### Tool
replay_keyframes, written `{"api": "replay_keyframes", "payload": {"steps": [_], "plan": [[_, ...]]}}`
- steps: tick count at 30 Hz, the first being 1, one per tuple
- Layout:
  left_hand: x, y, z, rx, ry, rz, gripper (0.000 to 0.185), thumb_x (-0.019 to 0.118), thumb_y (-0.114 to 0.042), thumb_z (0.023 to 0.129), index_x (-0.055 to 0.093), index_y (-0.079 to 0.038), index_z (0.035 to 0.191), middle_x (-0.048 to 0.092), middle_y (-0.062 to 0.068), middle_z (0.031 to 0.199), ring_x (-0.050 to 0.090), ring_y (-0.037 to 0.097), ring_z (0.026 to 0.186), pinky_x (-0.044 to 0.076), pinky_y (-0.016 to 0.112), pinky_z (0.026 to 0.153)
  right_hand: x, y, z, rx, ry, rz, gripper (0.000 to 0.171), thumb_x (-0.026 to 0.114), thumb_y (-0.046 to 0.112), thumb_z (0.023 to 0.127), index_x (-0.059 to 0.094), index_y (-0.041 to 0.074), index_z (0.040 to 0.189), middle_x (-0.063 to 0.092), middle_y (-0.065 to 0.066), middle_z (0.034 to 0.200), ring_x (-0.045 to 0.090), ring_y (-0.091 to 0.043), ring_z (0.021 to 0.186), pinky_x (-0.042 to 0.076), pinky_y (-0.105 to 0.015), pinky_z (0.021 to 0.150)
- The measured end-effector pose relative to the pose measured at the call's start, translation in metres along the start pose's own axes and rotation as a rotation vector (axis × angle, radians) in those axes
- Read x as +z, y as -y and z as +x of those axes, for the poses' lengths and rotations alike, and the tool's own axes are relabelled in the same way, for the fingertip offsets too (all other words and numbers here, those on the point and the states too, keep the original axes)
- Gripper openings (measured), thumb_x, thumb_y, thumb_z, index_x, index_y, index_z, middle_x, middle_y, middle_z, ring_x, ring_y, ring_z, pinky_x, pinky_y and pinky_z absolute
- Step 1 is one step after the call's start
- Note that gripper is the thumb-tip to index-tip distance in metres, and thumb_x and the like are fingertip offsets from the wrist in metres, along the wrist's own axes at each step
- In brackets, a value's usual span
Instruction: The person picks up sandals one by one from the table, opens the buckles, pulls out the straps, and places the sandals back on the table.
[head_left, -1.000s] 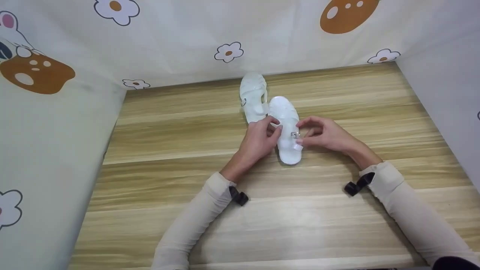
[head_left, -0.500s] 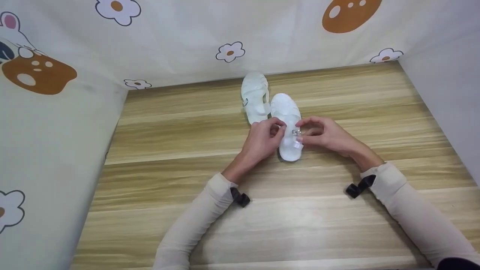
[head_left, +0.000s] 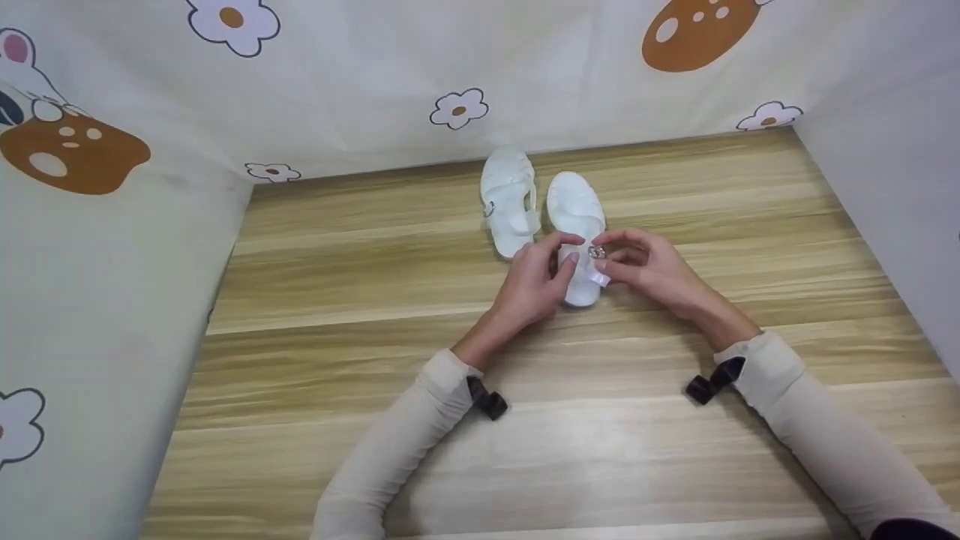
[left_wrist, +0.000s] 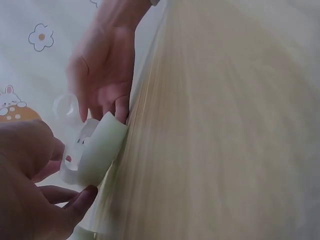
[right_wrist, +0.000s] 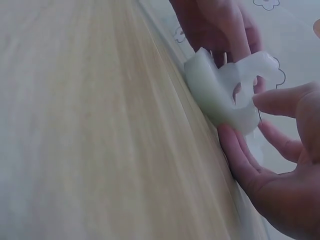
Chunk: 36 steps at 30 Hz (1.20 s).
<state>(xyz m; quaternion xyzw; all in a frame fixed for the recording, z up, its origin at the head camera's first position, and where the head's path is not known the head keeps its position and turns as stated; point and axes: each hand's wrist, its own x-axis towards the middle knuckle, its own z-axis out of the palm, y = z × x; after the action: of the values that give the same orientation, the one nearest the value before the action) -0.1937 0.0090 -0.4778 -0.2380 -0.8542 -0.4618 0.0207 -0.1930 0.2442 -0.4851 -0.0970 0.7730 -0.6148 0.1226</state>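
Note:
A white jelly sandal (head_left: 576,202) lies toe-away on the wooden surface between both hands. My left hand (head_left: 529,281) grips its left side, with the thumb low at the sole in the left wrist view. From the right, my right hand (head_left: 652,274) pinches the sandal beside a small silver buckle (head_left: 596,253). In the right wrist view its thumb presses the sole near the heel (right_wrist: 205,87) and a finger touches the strap. Just left of this one is a matching sandal (head_left: 506,176), its heel close to my left knuckles.
A pale cloth wall (head_left: 360,97) printed with flowers stands right behind the sandals. Side walls rise at the left (head_left: 97,300) and right (head_left: 885,195). Wood-grain surface (head_left: 570,450) spreads in front, and a black wrist mount (head_left: 487,401) sits on each sleeve.
Both hands have slid the nearer sandal away from the person, toward the back wall. It now stands more level with the other sandal, which stays put, and a narrow gap shows between them.

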Motion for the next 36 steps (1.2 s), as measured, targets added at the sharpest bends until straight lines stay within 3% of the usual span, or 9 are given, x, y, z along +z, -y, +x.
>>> {"api": "replay_keyframes", "payload": {"steps": [3, 6, 8, 10, 17, 21, 25, 29, 36], "plan": [[0.005, 0.0, 0.003, 0.004, -0.009, -0.003, 0.028, 0.061, -0.02, 0.11, 0.07, -0.011, 0.135, 0.066, 0.003, 0.084, 0.056, 0.013, 0.082, 0.044, 0.027, 0.085, -0.001, 0.001, 0.0, -0.02, -0.058, -0.028, 0.044, 0.079, 0.021, 0.1, 0.065, 0.004, 0.138, 0.068, -0.013, 0.135, 0.072, -0.016, 0.109, 0.059, -0.022, 0.088], [0.011, -0.002, 0.007, 0.003, -0.013, -0.003, 0.03, 0.061, -0.022, 0.111, 0.068, -0.012, 0.138, 0.078, 0.004, 0.112, 0.065, 0.016, 0.104, 0.047, 0.033, 0.102, -0.002, 0.001, 0.0, -0.034, -0.105, -0.023, 0.044, 0.077, 0.019, 0.101, 0.064, 0.004, 0.14, 0.068, -0.012, 0.137, 0.071, -0.016, 0.113, 0.058, -0.021, 0.093], [0.014, -0.002, 0.01, -0.003, -0.015, -0.002, 0.031, 0.061, -0.022, 0.11, 0.067, -0.013, 0.139, 0.078, 0.003, 0.131, 0.066, 0.018, 0.121, 0.047, 0.037, 0.111, -0.003, 0.001, 0.001, -0.036, -0.125, -0.007, 0.043, 0.076, 0.017, 0.102, 0.064, 0.004, 0.141, 0.067, -0.011, 0.139, 0.07, -0.017, 0.114, 0.059, -0.022, 0.094], [0.016, -0.003, 0.015, -0.007, -0.02, -0.002, 0.032, 0.06, -0.023, 0.111, 0.066, -0.013, 0.141, 0.075, 0.004, 0.137, 0.065, 0.021, 0.13, 0.045, 0.04, 0.117, -0.005, 0.001, 0.004, -0.03, -0.142, -0.003, 0.042, 0.075, 0.017, 0.103, 0.065, 0.005, 0.142, 0.067, -0.009, 0.14, 0.069, -0.016, 0.115, 0.059, -0.021, 0.093], [0.028, -0.002, 0.032, 0.014, -0.114, -0.064, 0.034, 0.056, -0.029, 0.113, 0.066, -0.01, 0.139, 0.074, 0.007, 0.139, 0.066, 0.02, 0.134, 0.048, 0.034, 0.118, -0.008, 0.001, 0.022, -0.056, -0.179, -0.004, 0.038, 0.07, 0.012, 0.105, 0.066, 0.005, 0.142, 0.064, -0.007, 0.146, 0.067, -0.014, 0.119, 0.055, -0.017, 0.097], [0.035, -0.004, 0.04, -0.052, -0.148, -0.121, 0.045, 0.058, -0.043, 0.111, 0.063, -0.011, 0.143, 0.071, 0.009, 0.143, 0.064, 0.021, 0.138, 0.048, 0.034, 0.119, -0.011, 0.001, 0.032, -0.061, -0.183, 0.018, 0.037, 0.066, 0.007, 0.105, 0.067, 0.002, 0.142, 0.063, -0.01, 0.148, 0.066, -0.012, 0.12, 0.055, -0.016, 0.096], [0.037, -0.007, 0.044, -0.132, -0.124, -0.151, 0.058, 0.055, -0.055, 0.109, 0.059, -0.013, 0.149, 0.066, 0.009, 0.151, 0.058, 0.025, 0.142, 0.044, 0.041, 0.121, -0.015, 0.0, 0.038, -0.047, -0.19, 0.051, 0.037, 0.067, 0.012, 0.106, 0.066, 0.001, 0.142, 0.065, -0.011, 0.146, 0.066, -0.011, 0.12, 0.057, -0.017, 0.092], [0.037, -0.005, 0.05, -0.135, -0.118, -0.183, 0.058, 0.052, -0.055, 0.109, 0.058, -0.014, 0.15, 0.064, 0.007, 0.153, 0.055, 0.025, 0.143, 0.04, 0.043, 0.123, -0.015, 0.0, 0.045, -0.047, -0.206, 0.091, 0.039, 0.069, 0.015, 0.106, 0.066, 0.0, 0.141, 0.068, -0.009, 0.141, 0.068, -0.01, 0.118, 0.059, -0.019, 0.09], [0.041, 0.0, 0.061, -0.121, -0.169, -0.2, 0.05, 0.052, -0.049, 0.111, 0.062, -0.016, 0.146, 0.063, 0.002, 0.15, 0.053, 0.02, 0.144, 0.034, 0.041, 0.123, -0.011, 0.0, 0.058, -0.037, -0.237, 0.11, 0.04, 0.066, 0.013, 0.106, 0.064, -0.001, 0.144, 0.068, -0.01, 0.138, 0.067, -0.009, 0.115, 0.059, -0.02, 0.088]]}}
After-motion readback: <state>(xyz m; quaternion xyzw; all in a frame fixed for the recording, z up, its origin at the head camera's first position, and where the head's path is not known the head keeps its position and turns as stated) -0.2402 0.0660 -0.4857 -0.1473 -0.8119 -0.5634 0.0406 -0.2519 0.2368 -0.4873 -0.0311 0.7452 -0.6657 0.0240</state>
